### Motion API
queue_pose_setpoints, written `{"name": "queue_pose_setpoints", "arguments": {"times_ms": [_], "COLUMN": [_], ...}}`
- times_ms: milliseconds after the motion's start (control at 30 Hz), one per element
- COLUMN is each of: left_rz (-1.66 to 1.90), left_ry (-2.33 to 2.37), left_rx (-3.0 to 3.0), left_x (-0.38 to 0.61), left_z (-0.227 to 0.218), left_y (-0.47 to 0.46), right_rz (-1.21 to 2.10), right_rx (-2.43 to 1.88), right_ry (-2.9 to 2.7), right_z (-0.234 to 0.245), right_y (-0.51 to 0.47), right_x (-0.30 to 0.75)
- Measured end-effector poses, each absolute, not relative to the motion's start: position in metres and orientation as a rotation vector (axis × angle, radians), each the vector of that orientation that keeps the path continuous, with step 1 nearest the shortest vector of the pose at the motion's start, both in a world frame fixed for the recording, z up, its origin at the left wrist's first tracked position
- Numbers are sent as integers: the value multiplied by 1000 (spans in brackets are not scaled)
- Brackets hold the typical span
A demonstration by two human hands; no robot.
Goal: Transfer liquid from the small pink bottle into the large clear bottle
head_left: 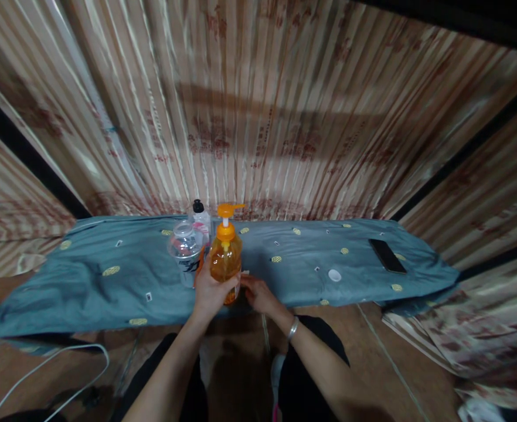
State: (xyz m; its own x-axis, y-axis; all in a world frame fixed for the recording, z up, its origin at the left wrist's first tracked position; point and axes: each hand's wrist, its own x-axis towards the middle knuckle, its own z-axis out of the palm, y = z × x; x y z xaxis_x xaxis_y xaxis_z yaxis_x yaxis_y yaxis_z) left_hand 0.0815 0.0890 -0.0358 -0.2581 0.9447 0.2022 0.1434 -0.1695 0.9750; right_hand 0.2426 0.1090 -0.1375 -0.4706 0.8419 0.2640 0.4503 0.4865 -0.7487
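Observation:
My left hand (210, 291) is wrapped round the lower body of an orange pump bottle (225, 253) that stands upright on a cloth-covered table (122, 275). My right hand (258, 294) rests beside the bottle's base on its right, fingers curled toward it and touching it. A clear plastic bottle (183, 249) without a cap stands just left of the pump bottle. Behind them is a small white bottle with a black cap (200, 220).
A white bottle cap (334, 275) lies on the blue-grey patterned cloth to the right. A black phone (387, 255) lies further right near the table's end. Striped curtains hang behind. A white cable (51, 366) runs over the floor at lower left.

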Motion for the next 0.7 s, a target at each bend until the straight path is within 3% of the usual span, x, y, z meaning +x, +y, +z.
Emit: {"name": "queue_pose_setpoints", "arguments": {"times_ms": [367, 700], "left_rz": [1518, 1568], "left_ry": [1422, 1384], "left_rx": [1305, 1261], "left_x": [81, 99], "left_z": [-39, -34], "left_y": [90, 98], "right_rz": [656, 543], "right_rx": [-1310, -1277], "right_ry": [-1882, -1714], "right_z": [-134, -103], "right_y": [139, 62], "right_x": [260, 220]}}
